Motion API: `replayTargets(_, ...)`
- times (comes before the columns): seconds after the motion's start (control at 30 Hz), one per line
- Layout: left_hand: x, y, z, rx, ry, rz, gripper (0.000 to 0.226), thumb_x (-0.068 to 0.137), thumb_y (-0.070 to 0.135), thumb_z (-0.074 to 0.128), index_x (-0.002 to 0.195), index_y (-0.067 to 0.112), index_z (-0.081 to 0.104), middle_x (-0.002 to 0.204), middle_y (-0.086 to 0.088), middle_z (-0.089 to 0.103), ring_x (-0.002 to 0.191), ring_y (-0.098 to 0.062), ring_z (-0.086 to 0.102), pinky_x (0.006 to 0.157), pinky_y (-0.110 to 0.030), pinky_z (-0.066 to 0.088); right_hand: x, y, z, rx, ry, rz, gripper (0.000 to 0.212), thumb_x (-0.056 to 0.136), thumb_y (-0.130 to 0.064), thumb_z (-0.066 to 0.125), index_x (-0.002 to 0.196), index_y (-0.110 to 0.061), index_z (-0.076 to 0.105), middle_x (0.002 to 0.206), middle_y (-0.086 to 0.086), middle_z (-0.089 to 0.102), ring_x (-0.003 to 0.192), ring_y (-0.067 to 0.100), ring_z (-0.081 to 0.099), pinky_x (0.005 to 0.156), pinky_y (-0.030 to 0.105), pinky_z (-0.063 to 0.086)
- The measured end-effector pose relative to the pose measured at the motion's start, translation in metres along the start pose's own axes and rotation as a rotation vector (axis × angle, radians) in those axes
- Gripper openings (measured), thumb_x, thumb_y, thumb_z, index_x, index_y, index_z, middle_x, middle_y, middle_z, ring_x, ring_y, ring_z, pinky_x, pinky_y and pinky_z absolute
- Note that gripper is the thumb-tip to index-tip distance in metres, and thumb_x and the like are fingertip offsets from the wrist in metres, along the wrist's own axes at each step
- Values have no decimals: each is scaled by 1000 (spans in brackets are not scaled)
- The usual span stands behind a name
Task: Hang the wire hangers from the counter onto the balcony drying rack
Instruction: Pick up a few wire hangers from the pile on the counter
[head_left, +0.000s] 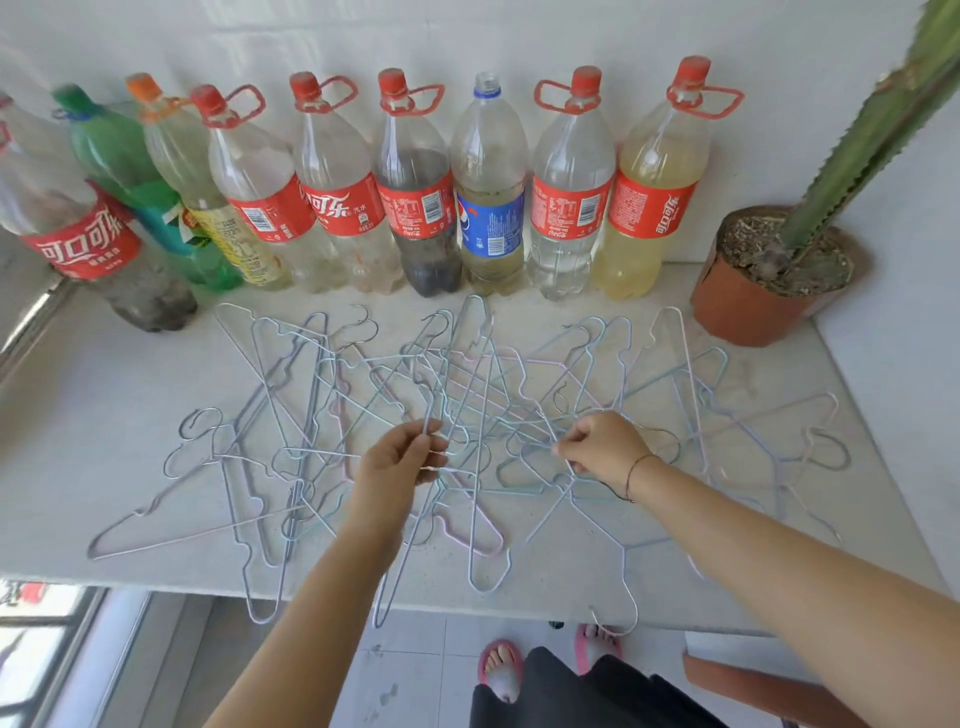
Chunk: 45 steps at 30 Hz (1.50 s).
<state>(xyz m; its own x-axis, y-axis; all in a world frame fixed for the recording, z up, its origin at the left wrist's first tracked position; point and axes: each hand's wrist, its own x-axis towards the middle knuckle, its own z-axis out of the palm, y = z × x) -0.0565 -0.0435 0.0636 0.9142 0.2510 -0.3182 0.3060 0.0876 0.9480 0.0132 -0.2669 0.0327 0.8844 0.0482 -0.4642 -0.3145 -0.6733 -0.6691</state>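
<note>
Head view looks down on my two hands over the pale counter (130, 415); the wire hangers (470, 519) lie on it in a tangled heap of white, pale blue and pink wire, spread nearly from side to side, a few hooks and corners poking past the near edge; my left hand (400, 457) sits mid-heap, thumb and fingertips pinching one thin wire that rises between them; my right hand (605, 447), with a dark bracelet (631, 475) at the wrist, has its fingers curled, pinching another wire at their tips, just beside the left; behind the heap a row of plastic bottles (415, 208) lines the white wall; a potted cactus (748, 306) stands at the far right corner.
</note>
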Motion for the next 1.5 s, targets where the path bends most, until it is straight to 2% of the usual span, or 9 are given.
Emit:
replayTargets(0.3,-11,-4,33,-4,-138,6,9,92,3,53,92,11,55,104,-4,71,94,-14,65,85,-25,47,-14,-80,-23,-250,-114,-78,16,78,-5,58,79,5,71,62,14,60,55,23,52,58,29,47)
replayTargets(0.43,-15,-1,42,-17,-250,-68,4,98,12,44,94,13,44,112,-14,68,94,-28,67,84,-37,50,-15,-105,-24,-154,-229,-6,9,78,5,59,70,0,61,45,8,50,42,18,43,48,25,39)
replayTargets(0.63,-23,10,42,-74,-340,-48,8,97,9,45,97,15,40,95,-14,71,56,-22,63,58,-28,52,-12,-111,-22,52,-165,-21,15,79,4,63,94,6,66,55,10,52,34,8,43,38,15,39)
replayTargets(0.8,-17,12,38,-39,-303,-12,13,94,5,51,98,13,41,81,-10,67,45,-19,51,46,-25,40,-16,-113,-23,192,-152,-64,5,82,0,59,77,-1,61,61,11,53,51,16,47,53,23,47)
replayTargets(1.0,-17,11,40,6,-296,15,19,88,0,58,94,12,45,87,-9,59,47,-18,53,45,-25,39,-28,-128,-35,286,-67,-253,20,84,-7,62,103,-4,64,98,11,64,97,24,62,98,41,48)
replayTargets(1.17,-15,12,38,-12,-250,27,18,87,-3,58,92,11,48,90,-11,61,50,-15,59,49,-22,44,-57,-132,-69,844,-37,-422,14,89,-2,53,98,-3,64,89,8,67,81,15,66,81,28,56)
replayTargets(1.3,-15,21,40,-22,-212,65,18,87,-4,57,90,12,48,91,-13,62,53,-11,61,53,-17,46,-57,-105,-61,821,264,-220,16,88,-2,50,82,-11,62,70,5,59,61,15,52,61,26,45)
replayTargets(1.4,-15,29,43,-42,-196,94,18,87,-5,57,89,11,49,91,-15,59,57,-11,61,55,-14,46,-57,-88,-28,702,89,4,15,88,-4,51,78,-13,59,69,4,57,64,15,52,61,25,42)
replayTargets(1.5,-14,32,44,-26,-178,120,16,86,-2,60,90,12,52,90,-11,61,65,-12,62,58,-14,47,-64,-86,3,703,-149,31,17,89,-10,52,75,-16,59,75,4,60,74,16,58,67,25,45)
